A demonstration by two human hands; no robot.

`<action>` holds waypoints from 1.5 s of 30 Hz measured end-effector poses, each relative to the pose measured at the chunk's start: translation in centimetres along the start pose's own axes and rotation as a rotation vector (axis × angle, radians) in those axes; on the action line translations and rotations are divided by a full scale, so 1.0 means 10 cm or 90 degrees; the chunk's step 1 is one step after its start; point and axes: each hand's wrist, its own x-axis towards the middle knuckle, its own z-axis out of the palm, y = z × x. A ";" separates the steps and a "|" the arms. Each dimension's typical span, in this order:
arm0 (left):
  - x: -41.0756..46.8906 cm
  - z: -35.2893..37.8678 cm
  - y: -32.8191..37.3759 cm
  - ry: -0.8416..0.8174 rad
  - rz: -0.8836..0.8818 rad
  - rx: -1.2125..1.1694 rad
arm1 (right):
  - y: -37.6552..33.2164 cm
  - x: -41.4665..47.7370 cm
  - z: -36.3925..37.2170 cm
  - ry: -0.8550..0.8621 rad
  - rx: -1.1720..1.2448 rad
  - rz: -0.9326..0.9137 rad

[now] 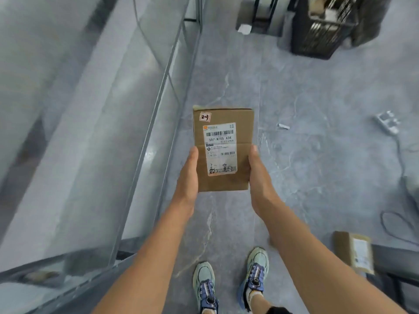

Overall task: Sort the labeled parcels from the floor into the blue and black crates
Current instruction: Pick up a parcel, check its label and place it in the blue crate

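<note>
A brown cardboard parcel is held above the floor, in front of the body, and is clamped by its long edges near the lower end. The left hand is pressed to its left side and the right hand to its right side, with thumbs laid along the edges and the fingers hidden underneath. The carton is judged stiff and fairly light, since it is carried level from its near end alone. Its flat faces and crisp edges offer dry, sure purchase, so a hold on two opposite sides suits it. What is packed inside cannot be told, so fragility is left open. A shipping label and a small handwritten tag at the top left corner are turned upward; the tag perhaps reads "2-3", though the writing is small. A black crate stands at the far right of the floor, its contents blurred, and no blue crate is shown. A second parcel lies by the floor's near right edge, partly cut off by a dark frame.
</note>
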 end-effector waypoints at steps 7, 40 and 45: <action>-0.97 -0.19 1.47 0.008 0.126 -0.033 | -1.57 -1.02 0.12 -0.025 -0.005 -0.148; -6.25 -0.09 2.37 0.533 0.472 -0.097 | -2.94 -5.08 0.21 -0.589 -0.068 -0.422; -7.28 -0.28 1.73 0.672 0.477 -0.127 | -2.36 -6.07 0.37 -0.710 -0.076 -0.417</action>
